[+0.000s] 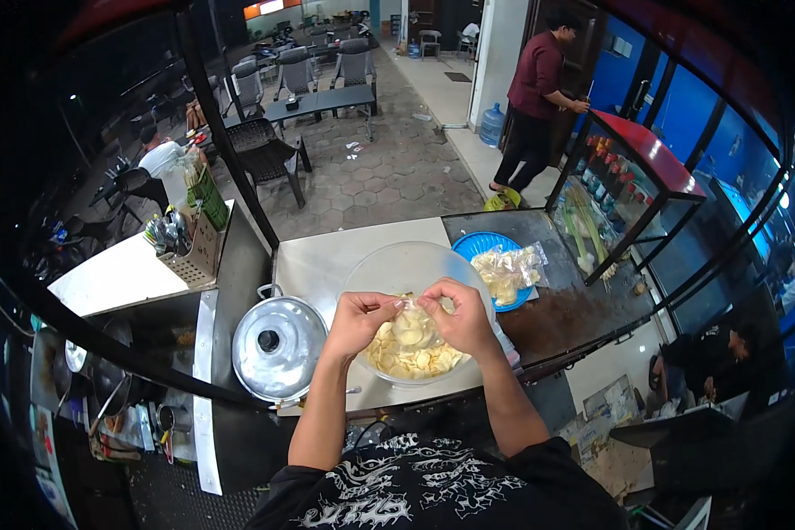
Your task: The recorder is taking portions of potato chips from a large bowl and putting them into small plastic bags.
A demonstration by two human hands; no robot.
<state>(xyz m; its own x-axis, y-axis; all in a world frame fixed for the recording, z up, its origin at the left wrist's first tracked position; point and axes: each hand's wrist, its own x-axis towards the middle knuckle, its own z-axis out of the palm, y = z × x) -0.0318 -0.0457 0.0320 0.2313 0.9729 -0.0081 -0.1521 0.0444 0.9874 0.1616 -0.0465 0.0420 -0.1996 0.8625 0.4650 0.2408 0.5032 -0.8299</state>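
A small clear bag [412, 325] of pale chips sits pinched between both hands, directly over a big clear bowl [371, 274] that already holds a heap of the same chips [411, 358]. The left hand [359, 320] clamps the bag's left top corner between thumb and fingers; the right hand [464, 318] clamps the opposite corner, so each grip is closed on the plastic and the two pull against each other. The step in hand looks like opening the bag above the bowl. The next move probably calls for a firm outward tug, then tipping the mouth down while keeping it inside the rim.

Just right of the right grip, a blue plate [477, 243] carries more filled bags [508, 272]. Left of the left grip stands a lidded metal pot [278, 346]. All rest on the table [327, 256].
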